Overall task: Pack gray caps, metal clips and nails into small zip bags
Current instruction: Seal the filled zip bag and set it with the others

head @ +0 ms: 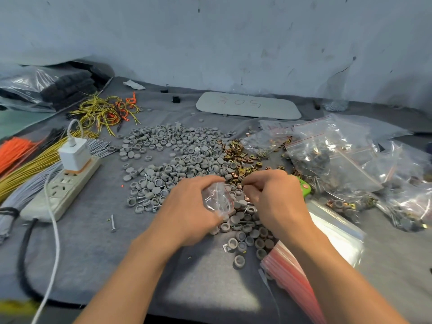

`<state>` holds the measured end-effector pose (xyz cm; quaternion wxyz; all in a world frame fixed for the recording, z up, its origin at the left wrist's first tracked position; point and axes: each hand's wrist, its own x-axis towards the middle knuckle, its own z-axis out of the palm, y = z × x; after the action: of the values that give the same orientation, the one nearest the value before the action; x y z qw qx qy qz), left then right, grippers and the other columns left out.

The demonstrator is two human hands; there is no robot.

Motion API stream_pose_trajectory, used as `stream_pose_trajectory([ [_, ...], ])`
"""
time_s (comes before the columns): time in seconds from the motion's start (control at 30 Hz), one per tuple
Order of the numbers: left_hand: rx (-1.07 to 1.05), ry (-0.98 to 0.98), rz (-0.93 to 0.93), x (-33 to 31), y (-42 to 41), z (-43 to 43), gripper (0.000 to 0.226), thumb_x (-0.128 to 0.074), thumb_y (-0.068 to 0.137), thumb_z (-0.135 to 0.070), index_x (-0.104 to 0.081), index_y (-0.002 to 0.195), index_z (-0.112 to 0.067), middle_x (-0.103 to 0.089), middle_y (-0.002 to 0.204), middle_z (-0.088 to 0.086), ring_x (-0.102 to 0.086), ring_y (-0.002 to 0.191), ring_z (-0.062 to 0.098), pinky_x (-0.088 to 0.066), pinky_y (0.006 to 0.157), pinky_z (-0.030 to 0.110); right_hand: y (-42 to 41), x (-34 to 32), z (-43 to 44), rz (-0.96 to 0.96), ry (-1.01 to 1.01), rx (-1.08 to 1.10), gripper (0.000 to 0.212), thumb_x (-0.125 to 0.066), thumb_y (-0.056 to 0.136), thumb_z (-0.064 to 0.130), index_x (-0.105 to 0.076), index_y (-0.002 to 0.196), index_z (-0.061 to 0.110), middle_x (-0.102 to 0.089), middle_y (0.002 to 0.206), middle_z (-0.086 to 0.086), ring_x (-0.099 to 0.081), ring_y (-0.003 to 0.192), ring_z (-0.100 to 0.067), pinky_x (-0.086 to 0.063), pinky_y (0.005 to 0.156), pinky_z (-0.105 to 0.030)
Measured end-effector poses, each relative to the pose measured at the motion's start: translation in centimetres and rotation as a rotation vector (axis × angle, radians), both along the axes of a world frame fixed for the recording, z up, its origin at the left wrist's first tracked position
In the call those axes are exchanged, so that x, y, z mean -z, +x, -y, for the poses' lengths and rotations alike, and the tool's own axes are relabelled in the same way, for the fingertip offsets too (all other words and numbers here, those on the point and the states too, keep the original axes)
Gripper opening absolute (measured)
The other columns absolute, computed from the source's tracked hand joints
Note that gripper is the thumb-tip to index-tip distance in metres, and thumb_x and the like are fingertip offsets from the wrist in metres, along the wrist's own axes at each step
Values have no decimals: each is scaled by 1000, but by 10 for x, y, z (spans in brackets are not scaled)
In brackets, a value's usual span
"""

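A wide heap of gray caps [173,150] covers the middle of the gray cloth. Brass-coloured metal clips [240,157] lie to its right. A loose nail [113,222] rests at the left of the heap. My left hand [189,206] grips a small clear zip bag [218,198] with a red seal strip, just above the caps. My right hand [273,197] is curled beside the bag's mouth, its fingertips pinched together over the clips; what they hold is hidden.
A stack of empty zip bags [292,272] lies at the front right. Filled bags [346,160] pile up on the right. A power strip [63,190] with a white charger, wire bundles [28,164] and a white board [247,105] occupy the left and back.
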<state>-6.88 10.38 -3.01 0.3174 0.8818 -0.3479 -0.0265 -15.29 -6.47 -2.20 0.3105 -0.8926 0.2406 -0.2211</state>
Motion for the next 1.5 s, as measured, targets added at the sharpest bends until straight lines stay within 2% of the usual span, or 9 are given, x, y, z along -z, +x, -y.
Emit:
stream_pose_trajectory([
  [0.1, -14, -35, -12, 2, -1, 2, 70, -81, 67, -40, -55, 131, -50, -61, 111, -27, -59, 96, -1, -46, 78, 20, -1, 0, 0, 35, 81, -1, 14, -76, 90, 18, -80, 82, 29, -71, 68, 19, -67, 67, 3, -57, 67, -24],
  [0.23, -5, -49, -2, 1, -3, 3, 58, -74, 65, -48, -60, 121, -51, -64, 98, -30, -57, 87, -11, -36, 68, 8, -3, -1, -3, 80, 371, -7, 17, -76, 87, 15, -79, 77, 29, -75, 69, 11, -68, 64, -6, -58, 64, -31],
  [0.43, -24, -38, -9, -2, -5, 3, 61, -68, 63, -51, -62, 124, -48, -68, 104, -23, -61, 91, -2, -39, 71, 9, -5, -5, -12, 206, 805, -152, 10, -57, 99, -2, -62, 91, 0, -75, 73, -11, -66, 55, -23, -51, 47, -27],
  [0.57, -18, -16, 4, -3, -5, 3, 65, -79, 67, -43, -59, 129, -49, -67, 111, -24, -61, 97, 1, -42, 75, 14, -6, -7, -11, 193, 752, -170, 7, -66, 95, 1, -68, 89, 0, -74, 68, -15, -63, 50, -22, -48, 44, -27],
  [0.73, 89, -84, -39, -9, -15, 6, 88, -73, 51, -68, -48, 136, -62, -57, 131, -34, -53, 117, -12, -43, 96, 19, -8, -10, -9, 212, 766, -161, 13, -76, 90, 13, -80, 79, 9, -72, 67, -13, -58, 51, -18, -43, 44, -25],
  [0.97, 78, -419, -103, -12, -17, 10, 41, -84, 72, -42, -75, 112, -50, -70, 110, -35, -62, 110, -13, -46, 91, 11, -12, -12, -7, 183, 891, -239, 20, -68, 97, 11, -80, 81, 7, -72, 69, -9, -53, 49, -15, -40, 42, -19],
  [1.07, 64, -448, -117, -13, -16, 10, 26, -89, 77, -29, -81, 99, -41, -74, 101, -29, -67, 101, -8, -49, 88, 18, -15, -13, -6, 121, 875, -255, 16, -73, 93, 15, -81, 79, 12, -73, 71, -9, -56, 50, -16, -39, 43, -19],
  [1.23, -68, -406, -32, -15, -21, 9, 15, -82, 64, -46, -78, 78, -43, -73, 84, -28, -69, 88, -5, -54, 83, 27, -18, -16, -7, 58, 915, -307, 20, -68, 98, 16, -80, 86, 4, -75, 76, -14, -65, 58, -19, -45, 46, -20],
  [1.5, -139, -263, 117, -21, -32, 7, 29, -69, 61, -57, -71, 89, -49, -68, 87, -32, -63, 92, -9, -55, 84, 30, -21, -17, -4, -18, 894, -386, 20, -60, 99, -3, -79, 97, 0, -76, 83, -22, -72, 68, -23, -57, 57, -23],
])
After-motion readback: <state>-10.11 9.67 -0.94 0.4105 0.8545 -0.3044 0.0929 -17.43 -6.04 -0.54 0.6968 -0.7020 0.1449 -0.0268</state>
